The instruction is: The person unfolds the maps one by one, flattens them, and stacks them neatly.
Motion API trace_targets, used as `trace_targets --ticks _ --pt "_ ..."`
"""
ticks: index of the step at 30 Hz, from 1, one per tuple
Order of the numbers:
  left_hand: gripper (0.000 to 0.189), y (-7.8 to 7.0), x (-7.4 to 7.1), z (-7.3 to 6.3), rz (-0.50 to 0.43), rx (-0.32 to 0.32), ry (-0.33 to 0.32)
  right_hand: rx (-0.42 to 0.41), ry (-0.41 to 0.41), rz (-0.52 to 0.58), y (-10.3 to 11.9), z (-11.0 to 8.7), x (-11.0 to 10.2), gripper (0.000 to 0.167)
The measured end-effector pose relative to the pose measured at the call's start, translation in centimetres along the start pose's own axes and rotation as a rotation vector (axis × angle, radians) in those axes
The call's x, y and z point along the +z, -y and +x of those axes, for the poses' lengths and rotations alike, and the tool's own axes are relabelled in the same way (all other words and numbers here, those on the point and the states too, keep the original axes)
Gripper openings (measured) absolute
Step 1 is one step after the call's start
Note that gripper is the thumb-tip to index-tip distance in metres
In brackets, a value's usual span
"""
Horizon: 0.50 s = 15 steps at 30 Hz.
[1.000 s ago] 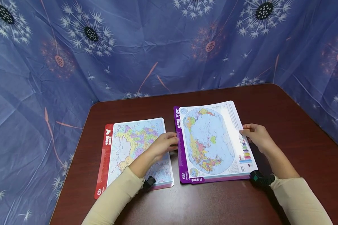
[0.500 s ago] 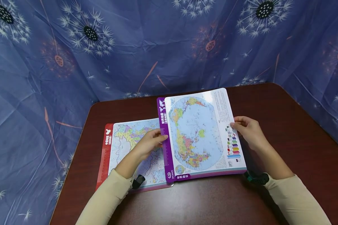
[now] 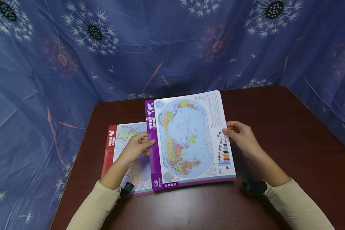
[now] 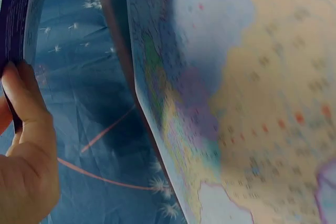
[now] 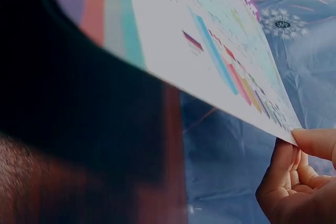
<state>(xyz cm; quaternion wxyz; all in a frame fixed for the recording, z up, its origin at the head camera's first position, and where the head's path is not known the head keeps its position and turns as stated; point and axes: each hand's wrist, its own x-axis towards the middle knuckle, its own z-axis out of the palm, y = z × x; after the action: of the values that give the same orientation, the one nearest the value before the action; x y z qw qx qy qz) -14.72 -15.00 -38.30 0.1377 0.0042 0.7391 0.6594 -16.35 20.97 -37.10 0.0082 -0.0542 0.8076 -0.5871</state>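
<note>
Head view: the purple map (image 3: 187, 140) is held between the hands and overlaps the right part of the red map (image 3: 138, 175), which lies on the table (image 3: 276, 137). The purple map's long axis runs from the near side to the far side, its far end leaning slightly left. The red map lies to its left, on a similar axis. The left hand (image 3: 135, 148) is the nearer of the two to the red map and is above it; the right hand (image 3: 242, 137) is well apart from it. Each hand has a narrow pinch on a long side of the purple map, thumb on top. Both maps are flat, smooth sheets with rounded corners, the purple one with a glossy face. The table is dark reddish brown with a soft sheen; the curtain (image 3: 172, 48) behind is creased blue cloth printed with dandelions

Left wrist view: the left hand grips the purple map's edge; a visible gap separates that edge from the red map, whose print is blurred

Right wrist view: thumb and curled fingers pinch the purple map's edge, and the sheet is clear of the table on this side. Its near corner is rounded, with coloured bands. Sheet thickness cannot be judged
</note>
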Motion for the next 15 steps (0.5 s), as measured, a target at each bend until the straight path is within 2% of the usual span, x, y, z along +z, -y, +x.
trace_targets --ticks 6,10,15 --pt "0.029 -0.1 -0.5 -0.7 0.009 -0.007 -0.046 -0.009 0.044 0.049 -0.2 -0.1 0.4 0.035" --pt "0.028 0.1 -0.9 -0.9 -0.017 0.023 -0.023 -0.006 0.055 0.088 -0.3 -0.1 0.3 0.036" --pt "0.027 0.5 -1.5 -0.8 -0.129 0.052 0.037 0.005 0.063 0.157 -0.5 -0.1 0.0 0.029"
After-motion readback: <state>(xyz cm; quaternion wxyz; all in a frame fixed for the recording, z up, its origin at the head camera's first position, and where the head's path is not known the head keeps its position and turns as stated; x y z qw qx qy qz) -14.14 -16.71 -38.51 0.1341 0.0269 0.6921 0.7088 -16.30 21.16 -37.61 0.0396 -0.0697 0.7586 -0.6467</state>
